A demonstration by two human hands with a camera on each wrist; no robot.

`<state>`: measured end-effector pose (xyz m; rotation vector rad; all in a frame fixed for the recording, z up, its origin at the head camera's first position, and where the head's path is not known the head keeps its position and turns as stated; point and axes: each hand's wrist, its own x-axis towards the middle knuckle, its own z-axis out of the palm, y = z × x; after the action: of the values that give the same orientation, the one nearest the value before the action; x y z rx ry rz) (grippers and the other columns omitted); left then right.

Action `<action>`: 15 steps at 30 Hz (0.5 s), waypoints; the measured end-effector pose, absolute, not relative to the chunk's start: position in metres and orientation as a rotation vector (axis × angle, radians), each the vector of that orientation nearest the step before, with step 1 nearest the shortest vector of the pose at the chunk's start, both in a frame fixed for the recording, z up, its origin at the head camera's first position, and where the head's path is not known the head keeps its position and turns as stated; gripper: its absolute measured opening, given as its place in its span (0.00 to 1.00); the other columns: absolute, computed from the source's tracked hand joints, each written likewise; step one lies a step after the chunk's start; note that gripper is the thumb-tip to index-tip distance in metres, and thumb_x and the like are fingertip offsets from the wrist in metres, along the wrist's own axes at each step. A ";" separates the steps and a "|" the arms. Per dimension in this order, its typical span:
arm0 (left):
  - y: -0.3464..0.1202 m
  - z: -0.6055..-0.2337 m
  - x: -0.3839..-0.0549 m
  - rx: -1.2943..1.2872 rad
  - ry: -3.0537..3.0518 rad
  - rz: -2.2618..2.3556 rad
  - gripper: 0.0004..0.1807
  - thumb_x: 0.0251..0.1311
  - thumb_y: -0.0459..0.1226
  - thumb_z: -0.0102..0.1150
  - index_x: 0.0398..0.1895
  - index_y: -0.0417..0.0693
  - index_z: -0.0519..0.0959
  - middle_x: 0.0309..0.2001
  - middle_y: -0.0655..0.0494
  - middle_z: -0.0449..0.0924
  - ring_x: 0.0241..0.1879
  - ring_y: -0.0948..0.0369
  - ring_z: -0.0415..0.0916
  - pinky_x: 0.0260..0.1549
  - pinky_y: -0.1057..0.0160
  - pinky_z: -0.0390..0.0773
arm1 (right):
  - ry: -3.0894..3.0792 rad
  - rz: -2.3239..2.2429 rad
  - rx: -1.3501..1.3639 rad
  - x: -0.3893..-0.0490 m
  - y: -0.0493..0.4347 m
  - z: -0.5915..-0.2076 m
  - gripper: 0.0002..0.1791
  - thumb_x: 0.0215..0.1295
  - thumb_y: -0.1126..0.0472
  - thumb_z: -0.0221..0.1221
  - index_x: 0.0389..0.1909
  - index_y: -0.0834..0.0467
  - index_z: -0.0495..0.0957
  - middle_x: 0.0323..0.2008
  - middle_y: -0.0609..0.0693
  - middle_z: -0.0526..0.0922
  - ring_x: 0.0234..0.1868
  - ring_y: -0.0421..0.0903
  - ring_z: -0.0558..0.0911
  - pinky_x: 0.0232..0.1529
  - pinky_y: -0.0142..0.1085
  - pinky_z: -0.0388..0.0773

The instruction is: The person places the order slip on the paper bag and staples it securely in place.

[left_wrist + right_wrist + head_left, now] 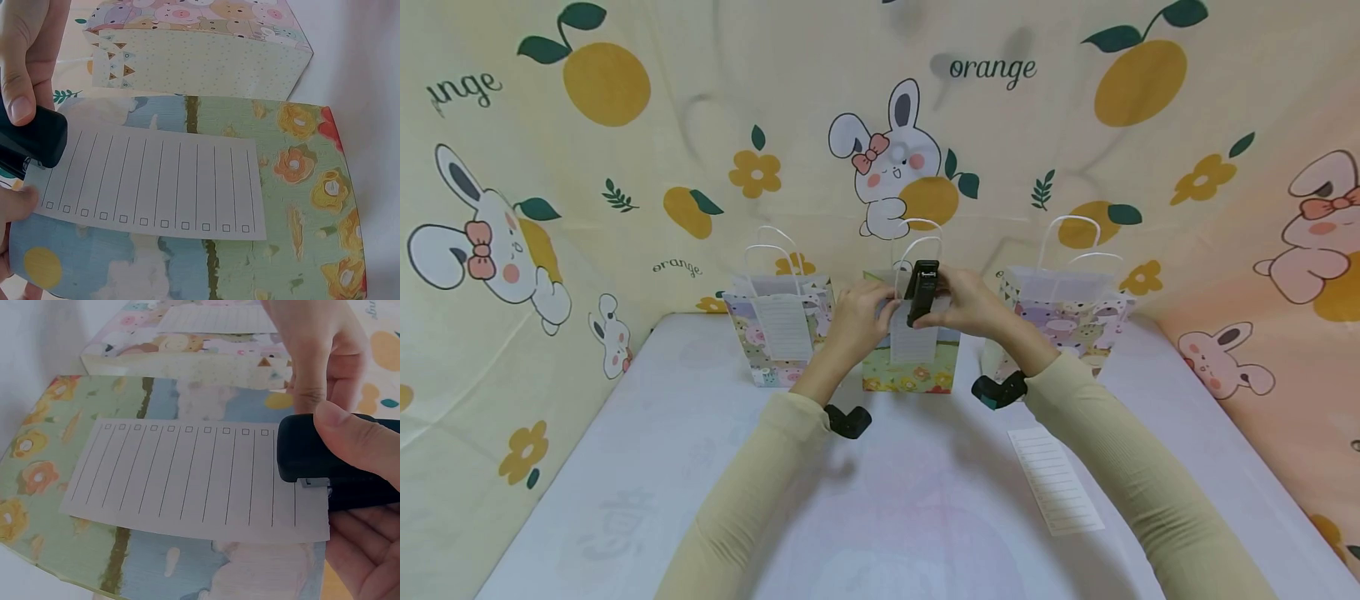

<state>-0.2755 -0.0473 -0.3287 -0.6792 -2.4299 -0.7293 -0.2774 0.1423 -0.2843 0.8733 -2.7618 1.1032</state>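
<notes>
A floral paper gift bag point(908, 381) with white handles stands in the middle. A lined checklist sheet point(150, 187) lies flat against its front, with a row of small boxes along one side. My left hand point(859, 318) pinches the bag's top edge, its thumb point(24, 201) at the sheet's corner. In my right hand point(967, 305) is a black stapler point(922, 292), gripped with the thumb point(334, 419) on its top arm. The stapler's nose overlaps the upper end of the sheet, its jaws straddling the sheet and the bag's rim.
On the left stands an animal-print gift bag point(765, 367) with a checklist sheet point(787, 333) on its front. Another animal-print bag point(1075, 321) stands at the right, partly behind my right wrist. A loose checklist sheet point(1056, 483) lies on the white table point(880, 517) near my right forearm.
</notes>
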 end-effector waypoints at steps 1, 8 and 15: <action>-0.047 -0.329 -0.275 -0.679 -2.431 -0.727 0.08 0.65 0.38 0.57 0.38 0.45 0.83 0.43 0.51 0.86 0.47 0.54 0.79 0.44 0.51 0.74 | -2.760 1.101 0.876 -0.277 0.142 -0.284 0.35 0.47 0.68 0.72 0.56 0.69 0.68 0.52 0.66 0.80 0.53 0.61 0.83 0.58 0.49 0.78; -0.047 -0.328 -0.276 -0.692 -2.416 -0.732 0.08 0.64 0.38 0.57 0.38 0.45 0.83 0.42 0.51 0.86 0.47 0.54 0.80 0.43 0.51 0.74 | -2.760 1.060 0.879 -0.278 0.143 -0.284 0.33 0.49 0.67 0.71 0.56 0.69 0.68 0.50 0.66 0.81 0.51 0.61 0.83 0.58 0.49 0.78; -0.052 -0.322 -0.273 -0.725 -2.491 -0.759 0.13 0.62 0.38 0.61 0.47 0.43 0.81 0.48 0.49 0.85 0.52 0.52 0.79 0.53 0.49 0.76 | -2.763 1.034 0.884 -0.276 0.141 -0.283 0.33 0.49 0.66 0.71 0.55 0.69 0.69 0.50 0.66 0.81 0.51 0.61 0.83 0.57 0.50 0.78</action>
<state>-0.2727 -0.0525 -0.3218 -0.7253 -2.4910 -0.7594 -0.2758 0.1406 -0.2827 0.8835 -2.7630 1.0340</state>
